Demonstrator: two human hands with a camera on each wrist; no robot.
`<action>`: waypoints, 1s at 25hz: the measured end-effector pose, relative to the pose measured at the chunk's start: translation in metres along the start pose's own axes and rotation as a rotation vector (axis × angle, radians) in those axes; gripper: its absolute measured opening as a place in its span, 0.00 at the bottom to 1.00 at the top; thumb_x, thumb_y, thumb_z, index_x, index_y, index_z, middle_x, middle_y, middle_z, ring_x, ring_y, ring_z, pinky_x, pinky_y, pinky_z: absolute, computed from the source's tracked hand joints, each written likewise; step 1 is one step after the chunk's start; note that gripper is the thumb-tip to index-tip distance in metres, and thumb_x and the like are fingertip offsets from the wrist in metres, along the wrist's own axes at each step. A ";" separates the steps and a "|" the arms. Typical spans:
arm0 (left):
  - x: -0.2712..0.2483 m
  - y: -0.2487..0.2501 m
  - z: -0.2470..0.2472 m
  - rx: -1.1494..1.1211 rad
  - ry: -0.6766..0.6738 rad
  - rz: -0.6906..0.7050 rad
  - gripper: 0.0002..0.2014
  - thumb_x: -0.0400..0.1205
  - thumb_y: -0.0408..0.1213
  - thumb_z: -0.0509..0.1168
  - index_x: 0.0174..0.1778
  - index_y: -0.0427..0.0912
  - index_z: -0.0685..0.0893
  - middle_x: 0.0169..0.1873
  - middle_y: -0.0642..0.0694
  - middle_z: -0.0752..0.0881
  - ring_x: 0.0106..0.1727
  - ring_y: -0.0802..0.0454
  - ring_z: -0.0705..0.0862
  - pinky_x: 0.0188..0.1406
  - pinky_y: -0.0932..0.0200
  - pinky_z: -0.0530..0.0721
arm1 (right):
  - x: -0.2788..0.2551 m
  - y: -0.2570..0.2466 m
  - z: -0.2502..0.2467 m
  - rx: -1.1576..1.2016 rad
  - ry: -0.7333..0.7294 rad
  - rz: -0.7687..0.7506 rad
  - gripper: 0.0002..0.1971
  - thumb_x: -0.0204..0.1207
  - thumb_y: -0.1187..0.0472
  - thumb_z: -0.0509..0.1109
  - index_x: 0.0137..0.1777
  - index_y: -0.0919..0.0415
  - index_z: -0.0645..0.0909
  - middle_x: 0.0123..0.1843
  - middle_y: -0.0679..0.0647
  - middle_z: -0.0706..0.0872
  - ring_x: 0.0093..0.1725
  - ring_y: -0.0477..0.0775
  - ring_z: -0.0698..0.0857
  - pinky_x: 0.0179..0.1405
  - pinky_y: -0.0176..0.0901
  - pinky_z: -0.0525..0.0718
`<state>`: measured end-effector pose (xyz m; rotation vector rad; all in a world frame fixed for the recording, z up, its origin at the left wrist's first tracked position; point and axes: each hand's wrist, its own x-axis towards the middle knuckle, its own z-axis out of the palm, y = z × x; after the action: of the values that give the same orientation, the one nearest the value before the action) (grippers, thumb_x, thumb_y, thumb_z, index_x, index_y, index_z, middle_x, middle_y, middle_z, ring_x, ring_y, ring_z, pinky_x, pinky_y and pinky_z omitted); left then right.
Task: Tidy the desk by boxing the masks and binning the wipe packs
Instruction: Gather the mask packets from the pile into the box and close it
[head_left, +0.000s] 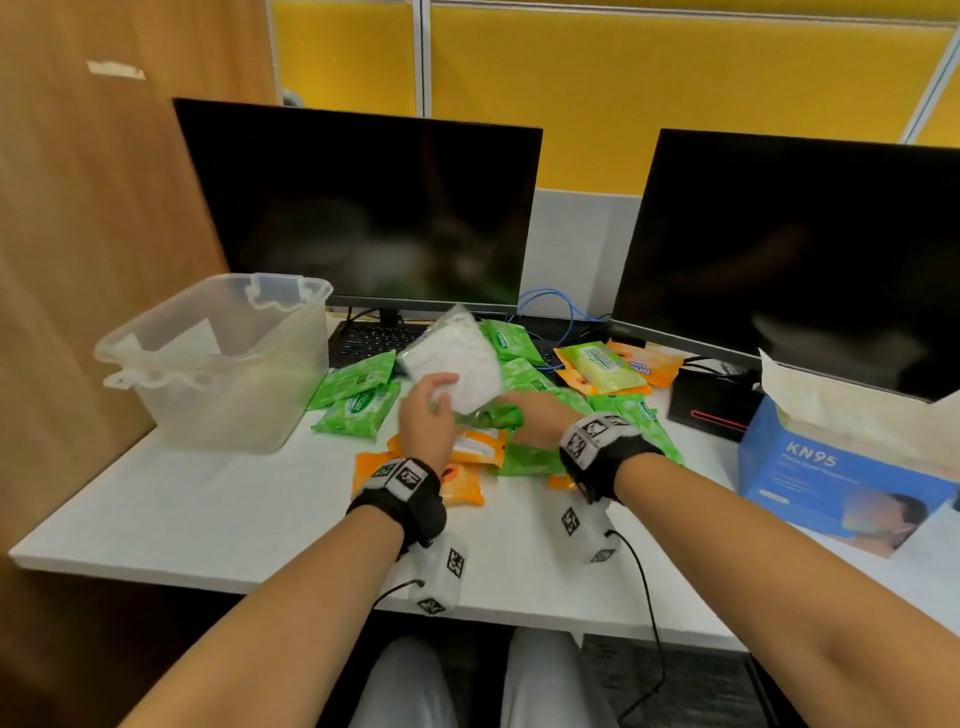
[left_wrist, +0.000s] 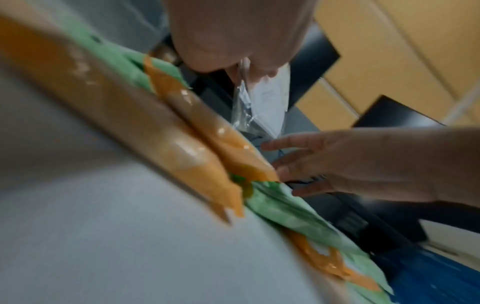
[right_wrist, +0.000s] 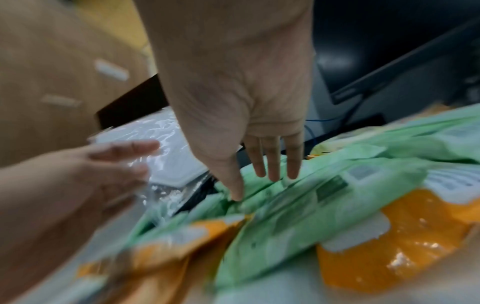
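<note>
My left hand (head_left: 428, 410) holds a white mask in a clear wrapper (head_left: 462, 364) lifted above the pile; the left wrist view shows the fingers (left_wrist: 249, 70) pinching the wrapper's edge (left_wrist: 270, 98). Just to its right, my right hand (head_left: 540, 418) lies with straight fingers (right_wrist: 271, 160) on green wipe packs (right_wrist: 311, 195), holding nothing. Green packs (head_left: 358, 405) and orange packs (head_left: 467, 486) are scattered over the middle of the desk. A clear plastic bin (head_left: 249, 405) stands at the left. An open blue KN95 box (head_left: 831, 467) stands at the right.
Two dark monitors (head_left: 363, 208) (head_left: 795, 249) stand at the back, with a keyboard (head_left: 374, 338) and blue cables (head_left: 550, 301) under them. A black device (head_left: 711, 410) sits beside the box. Bare white desk (head_left: 208, 509) lies in front of the bin.
</note>
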<state>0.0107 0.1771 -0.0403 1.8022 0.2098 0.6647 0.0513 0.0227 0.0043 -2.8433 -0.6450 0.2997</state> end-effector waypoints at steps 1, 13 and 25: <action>-0.001 0.012 0.008 -0.010 -0.061 0.032 0.17 0.80 0.23 0.54 0.55 0.45 0.83 0.58 0.43 0.85 0.57 0.39 0.82 0.56 0.51 0.80 | 0.000 0.010 -0.009 0.196 0.074 0.053 0.31 0.77 0.64 0.68 0.81 0.57 0.64 0.72 0.60 0.78 0.71 0.60 0.78 0.69 0.50 0.76; 0.015 0.085 0.092 -0.420 -0.347 -0.055 0.32 0.76 0.36 0.69 0.74 0.58 0.65 0.65 0.41 0.80 0.61 0.45 0.83 0.61 0.47 0.84 | -0.054 0.106 -0.078 0.783 0.338 0.152 0.16 0.72 0.71 0.75 0.60 0.70 0.82 0.51 0.61 0.87 0.43 0.54 0.87 0.39 0.38 0.88; -0.031 0.199 0.242 -0.277 -0.743 -0.079 0.11 0.82 0.34 0.64 0.59 0.40 0.75 0.53 0.38 0.83 0.50 0.43 0.85 0.47 0.51 0.87 | -0.184 0.213 -0.155 0.764 0.825 0.279 0.14 0.81 0.60 0.67 0.65 0.59 0.74 0.57 0.54 0.85 0.44 0.47 0.87 0.31 0.36 0.88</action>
<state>0.0783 -0.1034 0.0866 1.6433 -0.2974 -0.0595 0.0120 -0.2710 0.1279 -2.0195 0.0527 -0.4777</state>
